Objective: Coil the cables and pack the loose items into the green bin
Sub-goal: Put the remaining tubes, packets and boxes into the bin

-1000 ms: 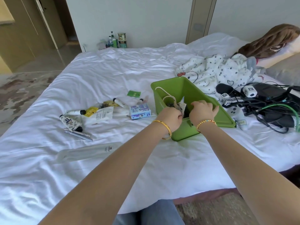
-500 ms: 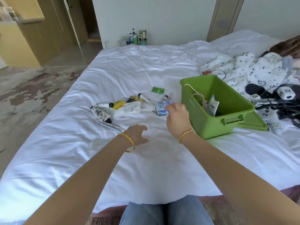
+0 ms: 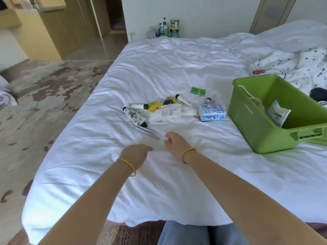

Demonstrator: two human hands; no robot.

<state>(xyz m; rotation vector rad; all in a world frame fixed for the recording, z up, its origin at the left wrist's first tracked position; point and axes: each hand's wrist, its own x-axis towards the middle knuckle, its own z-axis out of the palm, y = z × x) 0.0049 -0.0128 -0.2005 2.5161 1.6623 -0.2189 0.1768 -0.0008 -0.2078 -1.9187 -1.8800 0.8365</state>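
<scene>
The green bin (image 3: 247,110) stands on the white bed (image 3: 177,64) at the right, with a white cord (image 3: 254,99) and a white packet (image 3: 277,114) inside. Loose items lie left of it: a blue box (image 3: 212,112), a green sachet (image 3: 198,90), a patterned tube (image 3: 134,117), a white tube (image 3: 138,106), a yellow packet (image 3: 154,106), a paper sachet (image 3: 169,113), a black comb (image 3: 167,101) and two pens (image 3: 145,131). My left hand (image 3: 137,153) and right hand (image 3: 175,141) hover low over the sheet just in front of the pens. Both have loosely curled fingers, with nothing visible in them.
A spotted white blanket (image 3: 292,64) and a black object (image 3: 318,93) lie behind the bin at the right. Bottles and a tin (image 3: 168,28) stand on the floor past the far edge. The bed's left edge drops to a patterned floor (image 3: 44,96).
Both hands left the bin and came back left to the near middle of the bed, by the pens. The view swung left, so the bin now sits at the right.
</scene>
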